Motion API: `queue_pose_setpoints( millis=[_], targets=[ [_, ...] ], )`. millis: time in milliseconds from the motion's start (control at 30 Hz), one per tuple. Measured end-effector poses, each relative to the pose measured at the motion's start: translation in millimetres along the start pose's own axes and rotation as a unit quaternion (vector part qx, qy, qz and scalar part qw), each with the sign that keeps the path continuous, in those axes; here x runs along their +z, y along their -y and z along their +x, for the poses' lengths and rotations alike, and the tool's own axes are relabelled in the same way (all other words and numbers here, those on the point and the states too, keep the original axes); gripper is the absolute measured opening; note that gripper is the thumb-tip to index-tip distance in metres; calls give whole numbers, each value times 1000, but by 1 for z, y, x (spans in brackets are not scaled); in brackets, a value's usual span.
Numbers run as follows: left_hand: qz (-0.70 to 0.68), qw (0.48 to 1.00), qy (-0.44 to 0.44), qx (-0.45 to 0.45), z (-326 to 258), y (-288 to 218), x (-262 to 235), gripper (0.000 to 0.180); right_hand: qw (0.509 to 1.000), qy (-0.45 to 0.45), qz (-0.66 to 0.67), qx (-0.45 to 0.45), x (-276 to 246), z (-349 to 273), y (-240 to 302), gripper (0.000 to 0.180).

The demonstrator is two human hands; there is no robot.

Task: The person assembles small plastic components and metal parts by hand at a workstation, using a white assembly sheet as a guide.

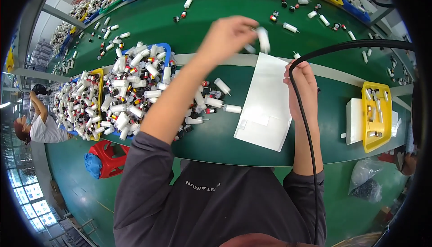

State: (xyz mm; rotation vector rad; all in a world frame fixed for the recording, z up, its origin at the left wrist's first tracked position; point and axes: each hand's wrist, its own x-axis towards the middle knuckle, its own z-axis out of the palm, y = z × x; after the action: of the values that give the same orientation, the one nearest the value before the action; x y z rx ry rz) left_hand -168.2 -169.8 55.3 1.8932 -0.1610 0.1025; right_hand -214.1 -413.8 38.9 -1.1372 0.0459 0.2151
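Note:
A flat white bag (269,96) slants across the table in front of me, with a pale rectangular patch near its lower end. My right hand (302,87) is at the bag's upper right edge, fingers curled closed on it, partly behind a black cable. Beyond that hand's fingertips shows a small white piece with a thin tip (296,55). At the bag's far end, my left hand (230,33) has its fingers pinched at a small white bottle (263,40), which is smeared by motion. Several white bottles with thin tips (222,86) lie left of the bag.
A blue bin (168,56) heaped with bottles and dark caps stands at left, beside a yellow bin (100,107). At right, a yellow tray (388,116) rests on white sheets. The black cable (342,45) arches across my right side. A red stool (110,159) and another person (42,125) are at left.

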Motion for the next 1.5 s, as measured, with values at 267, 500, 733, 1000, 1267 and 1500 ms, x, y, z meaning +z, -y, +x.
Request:
queue_pose_setpoints(
  millis=[267,500,733,1000,1267,1500],
  targets=[
    [472,862,-183,13,94,150,-146,43,860,146,-482,-85,-19,-70,11,18],
    [528,780,-148,-302,124,235,-175,49,773,136,-616,-71,-34,-99,-15,36],
    [451,831,-227,-234,123,229,-194,76,734,161,-655,-78,-28,-97,-13,29],
    [498,825,-156,-216,112,188,-164,32,753,207,-624,-15,-33,-87,-2,19],
    [-6,964,-250,-94,108,85,-167,40,755,209,-620,-30,-27,-91,11,24],
    [-547,832,-74,-61,14,-39,-40,30,831,252,-495,24,-14,-52,46,29]
  ],
)
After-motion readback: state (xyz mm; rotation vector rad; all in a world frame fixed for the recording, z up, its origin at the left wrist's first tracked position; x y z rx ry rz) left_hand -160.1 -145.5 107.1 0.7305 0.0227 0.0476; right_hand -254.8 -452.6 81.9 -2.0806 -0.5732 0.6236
